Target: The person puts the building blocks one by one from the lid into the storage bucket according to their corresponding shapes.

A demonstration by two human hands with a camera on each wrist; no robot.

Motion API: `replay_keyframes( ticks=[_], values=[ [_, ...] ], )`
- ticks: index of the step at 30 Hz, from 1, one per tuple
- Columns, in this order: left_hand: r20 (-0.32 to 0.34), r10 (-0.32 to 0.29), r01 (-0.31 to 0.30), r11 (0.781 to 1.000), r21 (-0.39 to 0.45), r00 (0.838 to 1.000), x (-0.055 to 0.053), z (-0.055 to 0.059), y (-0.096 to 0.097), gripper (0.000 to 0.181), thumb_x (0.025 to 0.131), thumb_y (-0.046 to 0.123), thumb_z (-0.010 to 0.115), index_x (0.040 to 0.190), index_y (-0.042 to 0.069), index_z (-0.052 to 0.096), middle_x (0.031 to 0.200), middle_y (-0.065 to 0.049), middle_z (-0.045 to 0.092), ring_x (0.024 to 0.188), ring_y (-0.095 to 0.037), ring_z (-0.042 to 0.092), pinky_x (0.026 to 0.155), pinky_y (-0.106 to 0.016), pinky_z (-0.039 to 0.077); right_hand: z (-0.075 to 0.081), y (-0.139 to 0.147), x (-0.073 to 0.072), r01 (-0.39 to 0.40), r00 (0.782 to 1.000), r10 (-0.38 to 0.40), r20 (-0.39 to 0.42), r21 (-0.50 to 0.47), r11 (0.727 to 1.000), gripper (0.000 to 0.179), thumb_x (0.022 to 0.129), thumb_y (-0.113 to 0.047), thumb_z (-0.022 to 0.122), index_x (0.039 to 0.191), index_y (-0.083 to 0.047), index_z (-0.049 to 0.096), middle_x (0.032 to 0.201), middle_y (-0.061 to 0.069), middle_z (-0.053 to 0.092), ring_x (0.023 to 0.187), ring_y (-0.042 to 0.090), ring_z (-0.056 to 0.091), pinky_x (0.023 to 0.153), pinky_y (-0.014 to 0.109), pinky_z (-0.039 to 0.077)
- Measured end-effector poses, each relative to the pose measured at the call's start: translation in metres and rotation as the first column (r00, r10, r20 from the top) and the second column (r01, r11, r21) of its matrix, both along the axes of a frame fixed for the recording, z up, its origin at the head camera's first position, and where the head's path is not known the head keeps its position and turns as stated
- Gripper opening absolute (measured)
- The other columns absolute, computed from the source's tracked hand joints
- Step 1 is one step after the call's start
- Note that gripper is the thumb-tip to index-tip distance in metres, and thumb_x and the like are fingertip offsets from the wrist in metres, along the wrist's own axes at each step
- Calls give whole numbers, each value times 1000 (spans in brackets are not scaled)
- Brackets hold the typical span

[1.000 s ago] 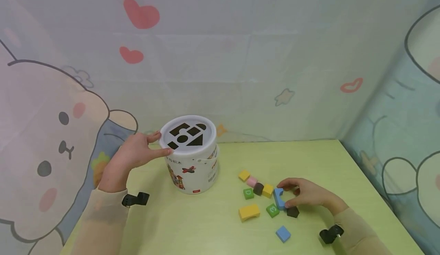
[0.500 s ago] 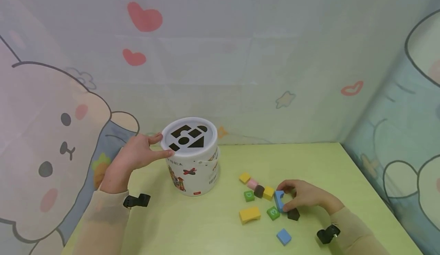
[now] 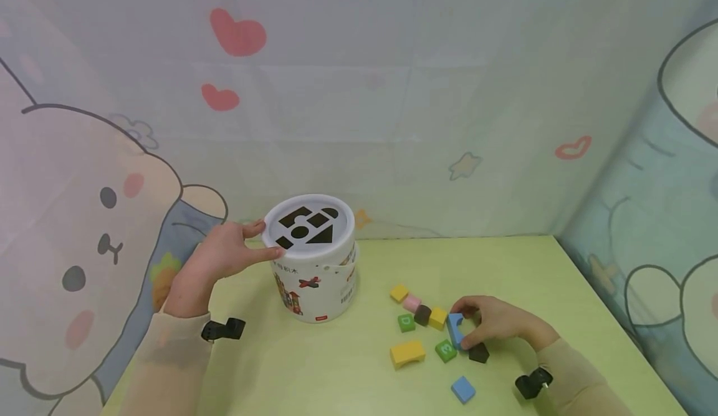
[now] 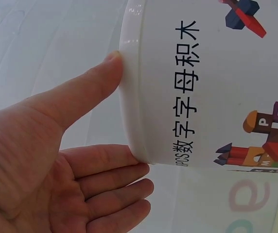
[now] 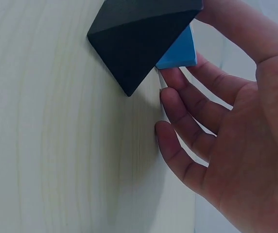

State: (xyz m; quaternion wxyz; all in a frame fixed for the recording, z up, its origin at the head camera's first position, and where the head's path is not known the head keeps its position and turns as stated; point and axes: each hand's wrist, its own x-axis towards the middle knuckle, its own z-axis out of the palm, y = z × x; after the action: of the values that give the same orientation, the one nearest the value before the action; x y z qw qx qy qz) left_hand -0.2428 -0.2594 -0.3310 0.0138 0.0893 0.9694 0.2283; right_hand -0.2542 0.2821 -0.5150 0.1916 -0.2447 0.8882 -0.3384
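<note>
My left hand (image 3: pixel 227 254) steadies a white bucket (image 3: pixel 314 291) by the rim of its lid (image 3: pixel 269 241), which has several shaped holes. In the left wrist view, its thumb and forefinger touch the rim with the fingers fairly straight. On the table to the right, my right hand (image 3: pixel 499 324) pinches a blue arch block (image 3: pixel 454 332) between thumb and fingers at its two ends. Close by the thumb lies a black pentagon block (image 3: pixel 479 353), which covers most of the arch block in the right wrist view, where only a blue corner (image 5: pixel 180 51) shows.
Left of the right hand lie green letter blocks (image 3: pixel 445 350), a yellow arch block (image 3: pixel 407 353), a yellow cube (image 3: pixel 437 318), a dark block (image 3: pixel 422 315), a pink block (image 3: pixel 412 303) and a small yellow block (image 3: pixel 399 292). Nearer is a blue square block (image 3: pixel 463 390). A printed curtain (image 3: pixel 404 104) hangs behind.
My right thumb has slid to the near end of the blue arch block. The left hand stays on the bucket's rim. The whole head view has shifted slightly.
</note>
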Motion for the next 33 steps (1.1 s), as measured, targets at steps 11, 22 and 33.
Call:
replay_keyframes(
  ticks=[11, 22, 33],
  values=[
    [9, -1, 1, 1000, -2, 1000, 1, 0, -2, 102, 90, 69, 76, 160, 3, 45, 142, -28, 63, 117, -37, 58, 75, -43, 46, 2, 0, 4, 0, 999, 0, 44, -7, 1000, 59, 80, -31, 95, 129, -14, 68, 126, 0, 66, 123, 30, 58, 106, 58, 43],
    [3, -4, 4, 1000, 8, 1000, 3, 1, -2, 101, 90, 68, 77, 159, 1, 46, 150, -28, 57, 104, -33, 57, 70, -40, 43, 1, 2, 3, -2, 999, 2, 35, -9, 1000, 59, 80, -30, 96, 130, -14, 69, 127, -1, 66, 124, 30, 59, 107, 59, 44],
    [-9, -11, 11, 1000, 4, 1000, 1, -1, -3, 100, 91, 67, 76, 159, 0, 46, 114, -26, 72, 91, -30, 57, 65, -38, 41, 2, 1, 2, -14, 999, 16, -43, 35, 999, 57, 81, -35, 94, 129, -15, 70, 121, -6, 67, 113, 24, 62, 100, 52, 49]
  ],
)
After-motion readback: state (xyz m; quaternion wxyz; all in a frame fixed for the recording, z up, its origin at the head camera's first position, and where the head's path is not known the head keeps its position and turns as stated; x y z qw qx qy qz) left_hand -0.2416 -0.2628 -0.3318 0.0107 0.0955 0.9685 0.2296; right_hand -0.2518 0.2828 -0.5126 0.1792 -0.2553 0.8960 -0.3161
